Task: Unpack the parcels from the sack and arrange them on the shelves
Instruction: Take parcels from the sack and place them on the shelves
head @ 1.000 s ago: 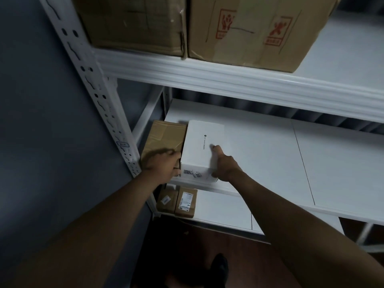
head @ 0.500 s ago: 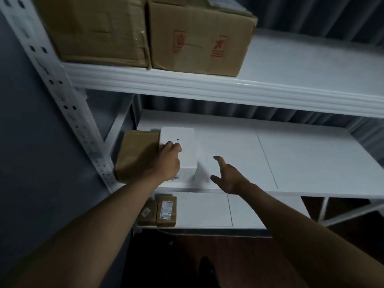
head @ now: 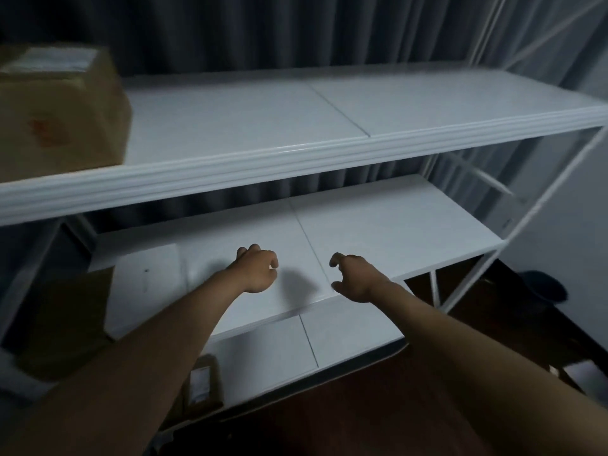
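Parcels sit far left on the middle shelf (head: 411, 232): a brown parcel (head: 65, 311), then a white box (head: 148, 274), its long axis running near to far. Left hand (head: 255, 271), nearer it, and right hand (head: 357, 279) hover loosely curled, holding nothing. The sack is out of view.

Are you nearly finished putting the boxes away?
Some are away: the white box lies on the middle shelf and a cardboard box sits on top. Left hand and right hand hold nothing. No sack is visible, so what's left is unknown.
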